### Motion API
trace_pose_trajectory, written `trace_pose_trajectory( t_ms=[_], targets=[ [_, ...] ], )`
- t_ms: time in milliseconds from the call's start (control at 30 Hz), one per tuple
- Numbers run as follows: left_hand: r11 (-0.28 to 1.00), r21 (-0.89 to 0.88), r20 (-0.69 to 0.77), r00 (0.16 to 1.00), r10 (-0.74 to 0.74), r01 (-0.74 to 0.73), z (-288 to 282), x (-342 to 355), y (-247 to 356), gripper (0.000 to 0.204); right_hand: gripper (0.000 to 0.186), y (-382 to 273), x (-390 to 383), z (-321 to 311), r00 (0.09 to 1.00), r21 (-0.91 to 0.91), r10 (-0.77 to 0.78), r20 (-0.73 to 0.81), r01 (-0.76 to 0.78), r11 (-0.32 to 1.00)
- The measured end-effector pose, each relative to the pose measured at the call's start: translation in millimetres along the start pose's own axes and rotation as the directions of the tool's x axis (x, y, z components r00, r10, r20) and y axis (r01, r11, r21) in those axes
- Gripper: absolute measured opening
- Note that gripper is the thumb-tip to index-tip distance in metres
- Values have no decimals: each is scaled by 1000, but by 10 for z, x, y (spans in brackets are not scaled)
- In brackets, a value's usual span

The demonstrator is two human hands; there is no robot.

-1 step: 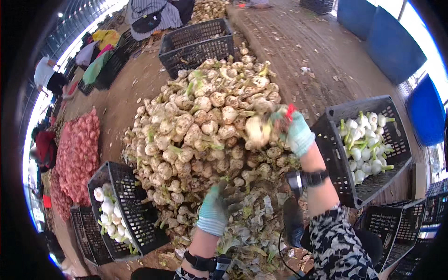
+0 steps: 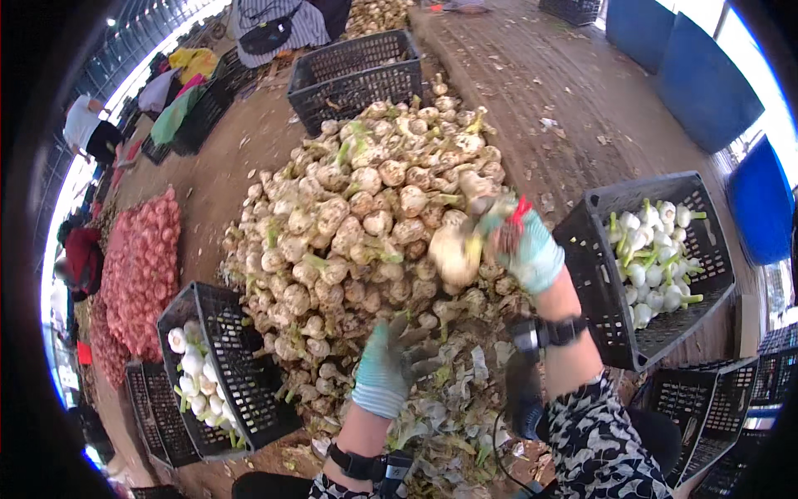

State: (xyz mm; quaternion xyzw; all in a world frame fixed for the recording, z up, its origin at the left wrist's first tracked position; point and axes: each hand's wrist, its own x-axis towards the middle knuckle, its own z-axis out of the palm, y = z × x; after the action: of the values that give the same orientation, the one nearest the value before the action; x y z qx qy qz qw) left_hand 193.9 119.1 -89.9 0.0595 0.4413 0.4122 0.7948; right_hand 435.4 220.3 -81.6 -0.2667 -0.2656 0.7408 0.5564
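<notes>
In the head view, my right hand (image 2: 528, 249), in a teal glove, grips a red-handled tool (image 2: 517, 212) above the heap of dirty garlic-like bulbs (image 2: 332, 216). A pale, motion-blurred bulb (image 2: 453, 254) is just left of its fingertips; I cannot tell whether they touch. My left hand (image 2: 386, 370), in a striped glove with dark fingers, is low at the heap's front, fingers apart, with nothing visibly held. Loose peels and leaves (image 2: 449, 416) lie below. Black crates of cleaner white bulbs stand at right (image 2: 598, 274) and left (image 2: 241, 374) of the heap.
An empty-looking crate (image 2: 353, 83) stands behind the heap. Pink mesh sacks of bulbs (image 2: 141, 274) lie at left, near a person in red (image 2: 83, 258). Another person (image 2: 91, 125) bends farther back. Blue barrels (image 2: 756, 200) and stacked crates (image 2: 698, 399) are at right.
My right hand has shifted slightly right and down with the tool. The blurred pale bulb has moved a little down and left. My left hand has risen slightly.
</notes>
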Motion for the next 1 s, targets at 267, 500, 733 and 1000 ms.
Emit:
trace_pose_trajectory(
  t_ms=[267,500,733,1000],
  targets=[
    [792,172,145,810,568,-586,18,-726,181,68,35,1012,-539,1101,990,9,115,79,-116,993],
    [165,535,310,375,874,-828,-92,-1317,166,65,22,1300,-1026,1690,999,-180,-42,7,43,983],
    [395,323,262,482,836,-860,-7,-1737,196,67,28,892,-1336,2036,993,-362,-24,117,65,930],
    [914,139,-41,920,389,-380,-88,-1819,405,65,33,909,-1424,2127,983,264,131,129,-162,951]
  ],
)
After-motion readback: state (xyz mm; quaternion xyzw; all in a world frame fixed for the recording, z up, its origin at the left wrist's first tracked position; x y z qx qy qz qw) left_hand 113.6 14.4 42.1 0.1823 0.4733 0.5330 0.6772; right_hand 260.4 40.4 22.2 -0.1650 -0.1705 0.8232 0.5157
